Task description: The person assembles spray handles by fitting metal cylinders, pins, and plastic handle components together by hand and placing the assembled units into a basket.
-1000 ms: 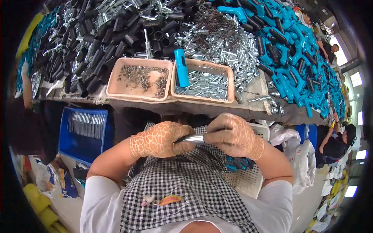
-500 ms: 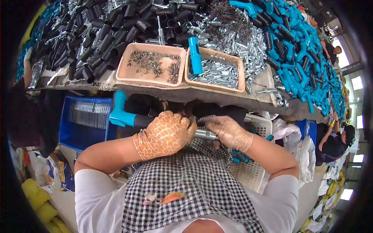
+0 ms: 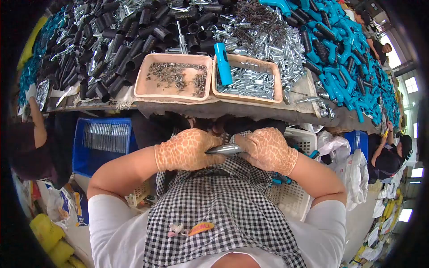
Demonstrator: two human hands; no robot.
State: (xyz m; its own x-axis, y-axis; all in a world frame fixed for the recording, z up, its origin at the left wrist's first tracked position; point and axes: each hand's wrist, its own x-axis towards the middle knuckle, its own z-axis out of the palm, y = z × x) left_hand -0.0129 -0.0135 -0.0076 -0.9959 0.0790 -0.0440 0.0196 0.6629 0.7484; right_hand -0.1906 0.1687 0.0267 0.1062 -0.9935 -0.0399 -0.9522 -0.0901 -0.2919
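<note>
A shiny metal cylinder (image 3: 227, 149) lies sideways between my hands, above the checked apron, its narrower end toward the left. My left hand (image 3: 187, 149), in a patterned glove, is closed about the narrower end with thumb above and fingers below. Gloved the same way, my right hand (image 3: 270, 151) grips the other end, which its fingers partly hide. Beyond my hands, a tan tray (image 3: 139, 85) holds small metal bits. A second tan tray (image 3: 278, 85) holds short metal pins, and a teal tube (image 3: 224, 67) leans on its left rim.
Black sleeves (image 3: 118, 53), springs (image 3: 261, 24) and teal handles (image 3: 339, 67) are heaped on the bench. Below it stand a blue bin (image 3: 80, 156) of metal rods and a white crate (image 3: 308, 138). Other people work at the far left (image 3: 38, 125) and right (image 3: 386, 161).
The teal handle with a black grip, in my left hand before, is out of sight. My right hand has turned and sits slightly higher; the metal cylinder now lies between both hands.
</note>
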